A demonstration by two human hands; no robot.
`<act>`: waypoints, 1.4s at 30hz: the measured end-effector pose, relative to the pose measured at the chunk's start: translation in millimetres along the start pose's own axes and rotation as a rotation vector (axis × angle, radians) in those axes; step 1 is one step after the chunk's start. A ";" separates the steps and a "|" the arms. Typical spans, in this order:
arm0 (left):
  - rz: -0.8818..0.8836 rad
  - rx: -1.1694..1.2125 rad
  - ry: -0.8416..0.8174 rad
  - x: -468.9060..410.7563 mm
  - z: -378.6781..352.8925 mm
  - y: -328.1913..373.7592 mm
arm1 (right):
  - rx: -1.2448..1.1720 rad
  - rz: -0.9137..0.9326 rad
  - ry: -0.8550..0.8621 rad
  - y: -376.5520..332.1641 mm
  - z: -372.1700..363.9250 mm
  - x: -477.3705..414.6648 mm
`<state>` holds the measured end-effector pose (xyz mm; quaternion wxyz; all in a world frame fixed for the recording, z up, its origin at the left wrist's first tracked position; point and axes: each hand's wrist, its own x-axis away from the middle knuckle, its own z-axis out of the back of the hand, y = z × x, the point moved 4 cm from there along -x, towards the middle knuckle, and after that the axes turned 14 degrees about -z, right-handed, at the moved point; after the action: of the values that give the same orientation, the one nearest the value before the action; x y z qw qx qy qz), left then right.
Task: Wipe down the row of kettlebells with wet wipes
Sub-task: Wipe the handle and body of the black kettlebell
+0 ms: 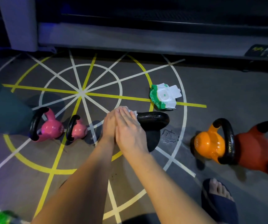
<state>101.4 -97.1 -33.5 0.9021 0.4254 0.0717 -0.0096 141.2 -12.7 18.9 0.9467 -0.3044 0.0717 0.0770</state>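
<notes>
Head view, centre frame: left hand [110, 126] and right hand [129, 132] lie side by side, fingers flat, pressing a white wet wipe [134, 112] onto the left end of the black kettlebell [153, 119] handle. Risk: a hard sideways push could tip the bell, or the wipe could slip out.

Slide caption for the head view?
Left hand and right hand press a wet wipe on the black kettlebell handle.
</notes>
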 end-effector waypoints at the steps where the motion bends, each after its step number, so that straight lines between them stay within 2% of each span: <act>1: 0.035 0.161 -0.001 0.1 2.4 1.3 | -0.023 0.034 -0.019 4.9 8.2 -1.4; 3: 0.194 0.434 0.065 0.6 3.4 0.4 | -0.092 0.035 -0.024 18.3 33.7 -3.1; 5: 0.319 0.494 0.106 0.7 0.4 0.0 | -0.153 -0.130 -0.017 37.6 64.7 -4.7; 8: 0.312 0.325 0.092 3.3 5.6 14.5 | -0.114 -0.430 0.048 66.0 112.6 -11.2; 10: 0.308 0.195 0.043 2.5 7.3 19.9 | -0.004 -0.490 0.115 76.6 125.0 -16.1; 13: 0.350 0.244 0.073 3.9 7.5 16.1 | 0.171 -0.382 0.020 69.0 90.6 -10.3; 15: 0.373 0.362 0.088 5.3 5.7 9.1 | 0.203 -0.297 -0.023 61.6 53.5 6.0; 19: 0.363 0.613 0.119 12.3 12.5 4.4 | 0.165 -0.328 0.093 54.9 34.0 14.7; 21: 0.367 0.677 0.144 15.9 16.4 -0.6 | 0.192 -0.262 0.126 42.0 29.5 14.3; 24: 0.338 0.665 0.118 24.5 21.4 -17.4 | 0.294 -0.091 0.055 6.5 6.1 18.5; 28: 0.381 0.655 0.052 47.4 36.5 -36.7 | 0.411 0.017 -0.018 -22.0 -16.6 21.1; 32: 0.356 0.599 0.035 66.3 49.4 -43.1 | 0.536 0.242 -0.350 -31.6 -28.6 37.7; 34: 0.335 0.617 0.006 63.8 46.3 -37.8 | 0.481 0.274 -0.289 -25.8 -17.7 36.7; 36: 0.328 0.631 -0.004 61.2 41.9 -32.9 | 0.316 0.153 -0.148 -12.8 9.4 32.3; 39: 0.334 0.633 -0.009 63.4 38.3 -33.9 | 0.123 -0.167 0.045 12.5 77.2 17.5; 42: 0.316 0.620 0.000 68.6 39.3 -31.6 | 0.157 -0.400 0.185 33.3 121.7 -5.2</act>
<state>171.6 -144.5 -42.5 0.7202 0.6851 -0.0013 0.1091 140.5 85.0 99.0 0.9533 -0.2438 0.1020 -0.1462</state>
